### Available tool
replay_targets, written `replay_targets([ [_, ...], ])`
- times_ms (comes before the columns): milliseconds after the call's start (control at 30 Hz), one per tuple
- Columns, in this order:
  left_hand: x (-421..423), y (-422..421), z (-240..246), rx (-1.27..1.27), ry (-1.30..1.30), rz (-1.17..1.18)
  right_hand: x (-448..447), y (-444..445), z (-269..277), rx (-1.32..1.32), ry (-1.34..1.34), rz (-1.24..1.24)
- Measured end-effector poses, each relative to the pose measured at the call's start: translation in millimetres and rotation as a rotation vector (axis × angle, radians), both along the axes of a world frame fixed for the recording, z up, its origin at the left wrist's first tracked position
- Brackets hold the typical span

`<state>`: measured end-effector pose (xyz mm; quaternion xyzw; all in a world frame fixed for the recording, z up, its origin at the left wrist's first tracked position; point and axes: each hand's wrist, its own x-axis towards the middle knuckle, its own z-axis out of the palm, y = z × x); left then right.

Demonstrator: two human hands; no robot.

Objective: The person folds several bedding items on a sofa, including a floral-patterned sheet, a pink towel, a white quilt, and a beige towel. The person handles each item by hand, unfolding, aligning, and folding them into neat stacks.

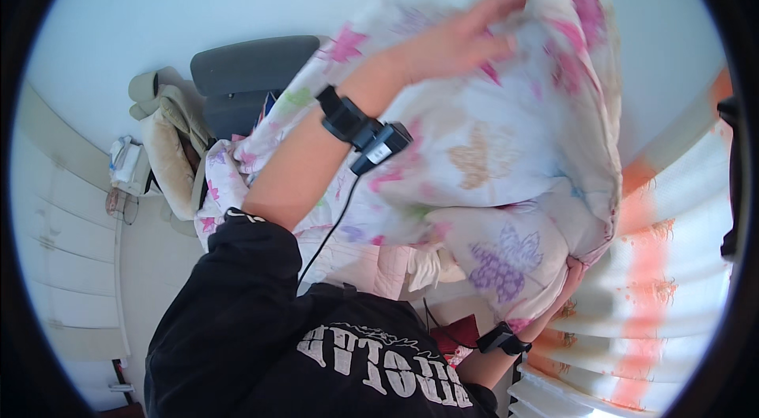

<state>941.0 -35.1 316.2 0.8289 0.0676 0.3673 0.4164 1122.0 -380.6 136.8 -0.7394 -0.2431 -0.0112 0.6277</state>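
Observation:
A white quilt printed with pink, purple, green and tan leaves is lifted in front of me, its upper part blurred. My left hand is spread against its upper part, thumb and fingers apart, also blurred. Lower on the right, my right hand grips the quilt's edge, where the cloth bunches together. Part of that hand is hidden behind the folds. Each wrist carries a strapped black device; a cable hangs from the left wrist device.
A dark grey chair stands against the wall, with a beige cushion to its left. Pale pink quilted bedding lies below the lifted quilt. An orange-and-white curtain hangs close to my right hand. White cabinet fronts line the left.

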Motion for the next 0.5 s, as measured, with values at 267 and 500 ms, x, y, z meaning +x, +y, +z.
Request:
replay_targets([
  [267,-74.7,-28.1,-234.3,-0.024,0.378,0.078,-7.2,45.1,-104.1,0.275,0.597,0.089],
  [500,-364.1,-72.4,-437.1,-0.638,0.57,1.189,-59.0,126.6,-136.7,0.193,0.67,0.278],
])
